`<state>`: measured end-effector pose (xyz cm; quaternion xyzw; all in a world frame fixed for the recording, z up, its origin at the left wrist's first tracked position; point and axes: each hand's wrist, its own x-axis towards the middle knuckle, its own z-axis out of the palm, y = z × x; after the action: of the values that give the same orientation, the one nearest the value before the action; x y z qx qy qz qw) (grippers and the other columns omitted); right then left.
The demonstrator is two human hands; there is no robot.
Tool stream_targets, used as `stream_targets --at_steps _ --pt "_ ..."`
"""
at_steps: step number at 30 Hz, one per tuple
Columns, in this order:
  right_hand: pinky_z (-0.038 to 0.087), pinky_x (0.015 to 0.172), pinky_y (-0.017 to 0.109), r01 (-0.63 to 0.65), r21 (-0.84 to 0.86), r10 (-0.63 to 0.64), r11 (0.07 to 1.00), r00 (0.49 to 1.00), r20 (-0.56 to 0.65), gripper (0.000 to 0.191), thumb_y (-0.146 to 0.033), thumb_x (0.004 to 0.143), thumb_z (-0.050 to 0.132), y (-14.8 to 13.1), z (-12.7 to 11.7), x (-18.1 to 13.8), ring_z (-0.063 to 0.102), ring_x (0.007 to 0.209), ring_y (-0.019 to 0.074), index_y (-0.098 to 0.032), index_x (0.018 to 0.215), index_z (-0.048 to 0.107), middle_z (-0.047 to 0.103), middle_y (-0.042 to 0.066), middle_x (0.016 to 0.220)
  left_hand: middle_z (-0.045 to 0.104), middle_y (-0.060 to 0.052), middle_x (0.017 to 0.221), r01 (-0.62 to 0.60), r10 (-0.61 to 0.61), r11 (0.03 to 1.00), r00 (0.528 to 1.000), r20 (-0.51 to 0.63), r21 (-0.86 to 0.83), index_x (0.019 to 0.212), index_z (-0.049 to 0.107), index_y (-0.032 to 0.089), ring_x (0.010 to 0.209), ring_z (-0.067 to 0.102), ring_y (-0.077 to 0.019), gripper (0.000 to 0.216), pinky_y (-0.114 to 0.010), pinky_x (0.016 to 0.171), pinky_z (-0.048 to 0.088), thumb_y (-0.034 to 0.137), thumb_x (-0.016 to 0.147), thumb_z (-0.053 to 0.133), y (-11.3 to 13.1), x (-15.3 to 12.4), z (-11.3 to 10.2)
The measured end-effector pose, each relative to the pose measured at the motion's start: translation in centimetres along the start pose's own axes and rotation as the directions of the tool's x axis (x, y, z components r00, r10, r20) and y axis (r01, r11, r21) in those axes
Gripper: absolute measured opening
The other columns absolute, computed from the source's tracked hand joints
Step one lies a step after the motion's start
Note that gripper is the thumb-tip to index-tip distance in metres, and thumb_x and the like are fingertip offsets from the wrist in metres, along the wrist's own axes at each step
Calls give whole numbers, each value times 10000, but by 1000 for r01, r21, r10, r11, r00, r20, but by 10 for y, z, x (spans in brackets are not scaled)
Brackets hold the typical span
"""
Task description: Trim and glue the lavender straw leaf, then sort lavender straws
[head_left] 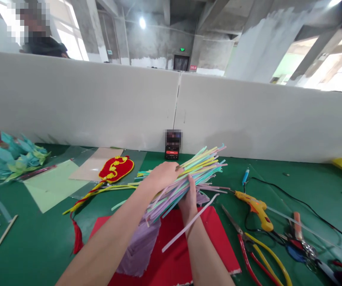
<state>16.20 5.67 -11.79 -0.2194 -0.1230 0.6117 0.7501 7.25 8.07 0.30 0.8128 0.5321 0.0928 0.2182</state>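
Observation:
Both my hands grip a thick bundle of pastel plastic straws (pixel 201 167) held slantwise above the green table. My left hand (pixel 162 174) is closed over the top of the bundle near its middle. My right hand (pixel 189 198) is wrapped round it from underneath. One loose white straw (pixel 189 224) lies across my right wrist. Under my arms lie a red sheet (pixel 215 238) and a piece of purple cloth (pixel 139 248).
A yellow glue gun (pixel 256 208), scissors (pixel 236 230) and pliers with yellow and red handles (pixel 263 258) lie at the right. A red and yellow ornament with a tassel (pixel 115 169), pale sheets (pixel 54 184) and teal paper fringes (pixel 16 157) sit at the left. A white partition (pixel 99 103) backs the table; a person stands behind it.

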Motion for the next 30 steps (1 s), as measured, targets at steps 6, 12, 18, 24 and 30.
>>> stream_targets --at_steps 6,12,18,24,30 --pt "451 957 359 11 -38 -13 999 998 -64 426 -386 775 578 -2 2 1 622 1015 187 -210 1162 583 693 11 1042 690 -59 952 -76 76 997 997 3 -26 944 659 226 841 632 -213 301 -262 628 413 410 833 447 -2 12 2" --pt "475 925 385 -40 -60 33 997 993 -113 469 -413 772 587 -5 5 -1 632 992 210 -202 1190 561 693 24 1038 690 -52 961 -116 104 980 991 -83 -161 1026 612 218 873 632 -201 270 -248 673 429 333 794 537 -19 20 13" --pt "482 921 361 -43 -39 37 998 986 -161 455 -414 763 612 -6 6 -2 635 982 196 -224 1175 575 690 8 1052 676 -31 794 -150 132 972 986 -105 -182 799 627 197 727 609 -166 174 -237 617 393 264 827 468 -32 31 12" --pt "482 915 357 -25 -63 11 998 979 -205 443 -380 744 626 -2 -1 2 641 951 184 -225 1157 582 704 -4 996 667 -30 794 -153 144 974 987 -68 -168 798 623 203 709 593 -168 224 -239 591 376 327 839 440 -30 29 9" --pt "498 888 387 -46 -60 36 997 988 -152 430 -410 762 581 1 -4 5 660 898 212 -187 1130 598 721 19 906 662 -37 1020 -134 146 978 987 66 -159 1006 603 243 869 610 -216 413 -242 640 419 472 663 632 -30 24 5"
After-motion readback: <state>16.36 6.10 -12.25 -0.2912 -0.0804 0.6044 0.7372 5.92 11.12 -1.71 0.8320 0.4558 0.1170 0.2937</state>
